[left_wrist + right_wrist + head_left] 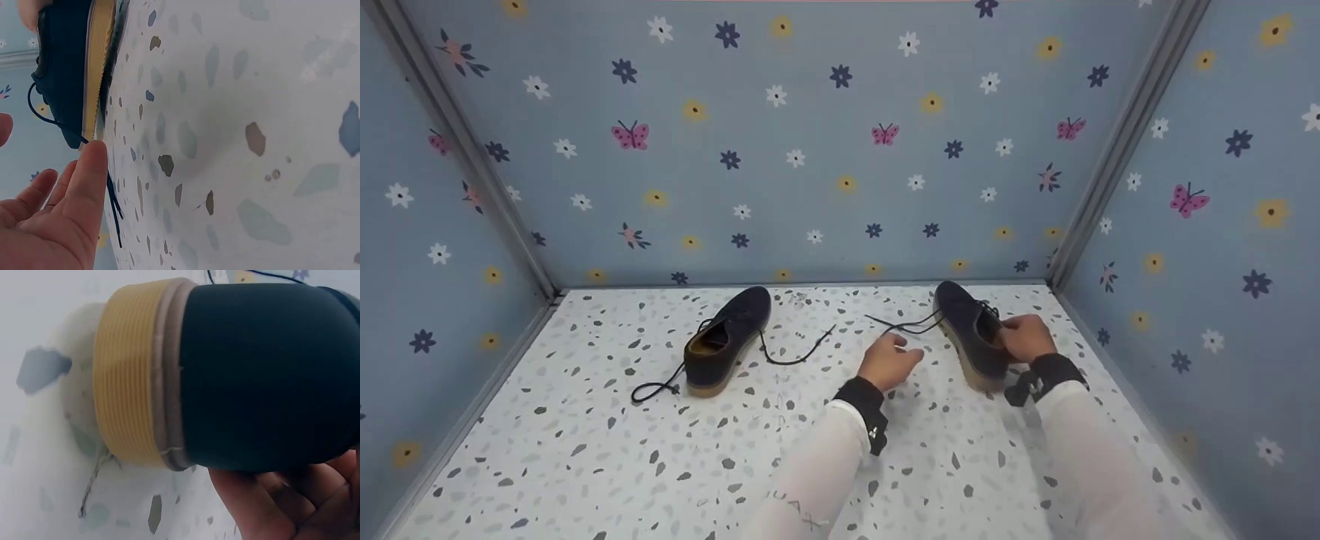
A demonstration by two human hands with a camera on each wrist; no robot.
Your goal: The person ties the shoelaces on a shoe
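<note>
A dark navy lace-up shoe (960, 311) with a tan sole stands on the right side of the speckled surface, toe toward the back panel. My right hand (1027, 339) grips its collar on the right side near the heel. In the right wrist view the shoe's heel (270, 377) fills the middle, and curled fingers (242, 500) lie against its side. To the left of this shoe hovers my left hand (889, 362), fingers loosely bent and holding nothing. Just beyond that hand lies the shoe's loose shoelace (56, 122).
The matching shoe (746, 307) stands at left, its lace ends (784, 363) spread to both sides. Flower-patterned blue panels (810, 180) enclose the speckled white surface (660, 457) at the back, left and right. Dark bands with small cameras circle both wrists.
</note>
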